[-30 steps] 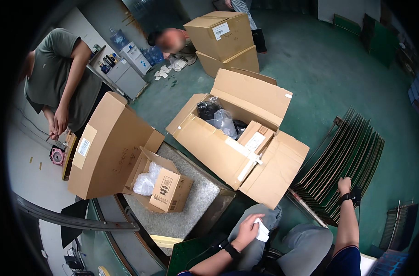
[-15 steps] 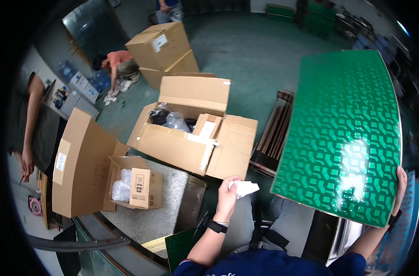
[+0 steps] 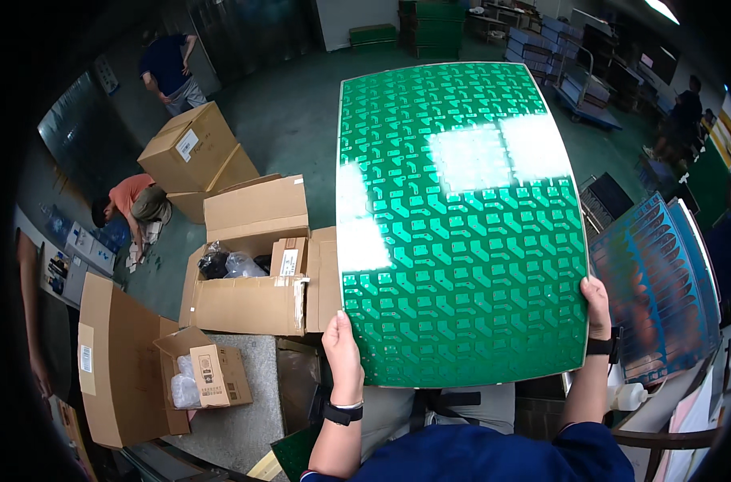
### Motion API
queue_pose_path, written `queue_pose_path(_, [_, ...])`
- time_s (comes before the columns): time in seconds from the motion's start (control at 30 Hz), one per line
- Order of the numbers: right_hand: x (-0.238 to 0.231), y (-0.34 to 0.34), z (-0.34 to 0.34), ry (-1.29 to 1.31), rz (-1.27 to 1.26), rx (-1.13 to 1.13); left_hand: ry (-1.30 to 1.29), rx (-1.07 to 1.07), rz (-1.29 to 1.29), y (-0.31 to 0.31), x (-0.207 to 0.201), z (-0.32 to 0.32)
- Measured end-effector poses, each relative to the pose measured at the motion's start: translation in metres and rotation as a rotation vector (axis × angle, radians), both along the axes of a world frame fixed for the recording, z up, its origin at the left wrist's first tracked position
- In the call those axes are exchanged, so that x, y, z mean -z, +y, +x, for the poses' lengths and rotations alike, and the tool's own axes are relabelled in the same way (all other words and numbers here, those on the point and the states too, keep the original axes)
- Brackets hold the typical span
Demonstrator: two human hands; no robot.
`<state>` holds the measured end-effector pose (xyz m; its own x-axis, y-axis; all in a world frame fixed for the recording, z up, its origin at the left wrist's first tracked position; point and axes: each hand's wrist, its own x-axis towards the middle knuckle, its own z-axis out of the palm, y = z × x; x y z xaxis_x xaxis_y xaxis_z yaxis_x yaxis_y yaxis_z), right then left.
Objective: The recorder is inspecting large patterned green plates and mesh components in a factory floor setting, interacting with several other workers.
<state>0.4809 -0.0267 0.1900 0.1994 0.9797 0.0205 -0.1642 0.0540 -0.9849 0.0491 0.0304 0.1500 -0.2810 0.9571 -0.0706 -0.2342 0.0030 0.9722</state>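
A large green circuit-board panel [image 3: 478,305], patterned with rows of small repeated shapes, is held up in front of me between both hands. Bright glare covers patches of its upper half. My left hand [image 3: 345,357] grips the lower left edge, thumb on the front and most fingers hidden behind. At the lower right edge, my right hand [image 3: 596,305] holds the panel the same way. No white wad shows in my left hand now; whether it is behind the panel I cannot tell.
An open carton [image 3: 237,305] with bagged items lies left of the panel. A smaller open box [image 3: 221,377] sits on a grey slab. Stacked cartons [image 3: 193,153] stand farther back, near a crouching person [image 3: 144,201] and a standing one. A blue-patterned sheet [image 3: 662,289] leans at right.
The panel has moved left to the centre and faces me squarely. My left hand, which held a crumpled white wipe, has taken hold of its left edge. The view has turned right.
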Motion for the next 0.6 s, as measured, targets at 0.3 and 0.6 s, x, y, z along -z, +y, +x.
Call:
queue_pose_path(0.3, [-0.03, 0.058, 0.002, 0.191, 0.215, -0.044, 0.144, -0.019, 0.059, -0.009, 0.018, -0.03])
queue_pose_path(0.6, [-0.048, 0.083, -0.016, 0.206, 0.261, 0.106, -0.06, 0.372, -0.026, -0.006, -0.016, -0.065])
